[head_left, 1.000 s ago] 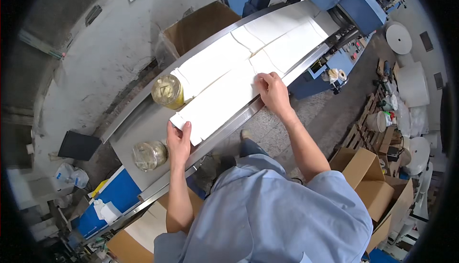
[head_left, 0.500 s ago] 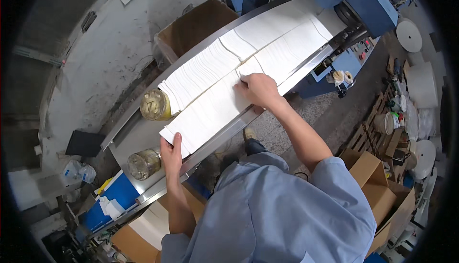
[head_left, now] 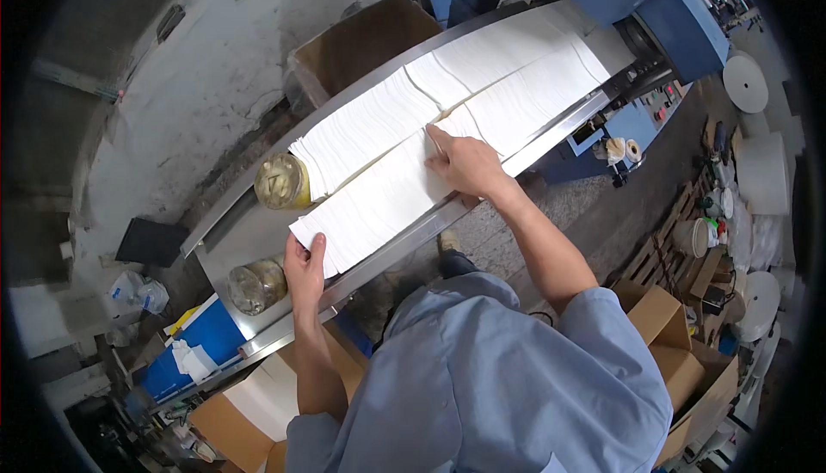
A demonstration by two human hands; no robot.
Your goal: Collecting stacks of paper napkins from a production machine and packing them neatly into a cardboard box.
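Note:
Two long rows of folded white paper sheets stand on edge along a metal chute: a near row [head_left: 370,202] and a far row [head_left: 366,125]. At the near row's left end is my left hand [head_left: 305,268], its thumb on top and its fingers bent round the end sheets. My right hand [head_left: 473,166] lies over the middle of that row. Its index finger stretches to a gap near the row's far edge, thumb apart; the other fingers are partly hidden. A filled glass jar [head_left: 281,182] stands against the far row's left end.
A second jar [head_left: 256,288] stands on the chute's metal bed [head_left: 228,245]. Beyond the chute sits an open carton [head_left: 366,47]. A blue machine [head_left: 680,21] stands at the chute's right end. Open cardboard boxes [head_left: 662,318] lie at my right, and a wooden pallet [head_left: 662,241] farther off.
My right index finger has straightened and reached to the row's far edge. My left hand has closed up against the end sheets, which now stand more even. The view has shifted slightly.

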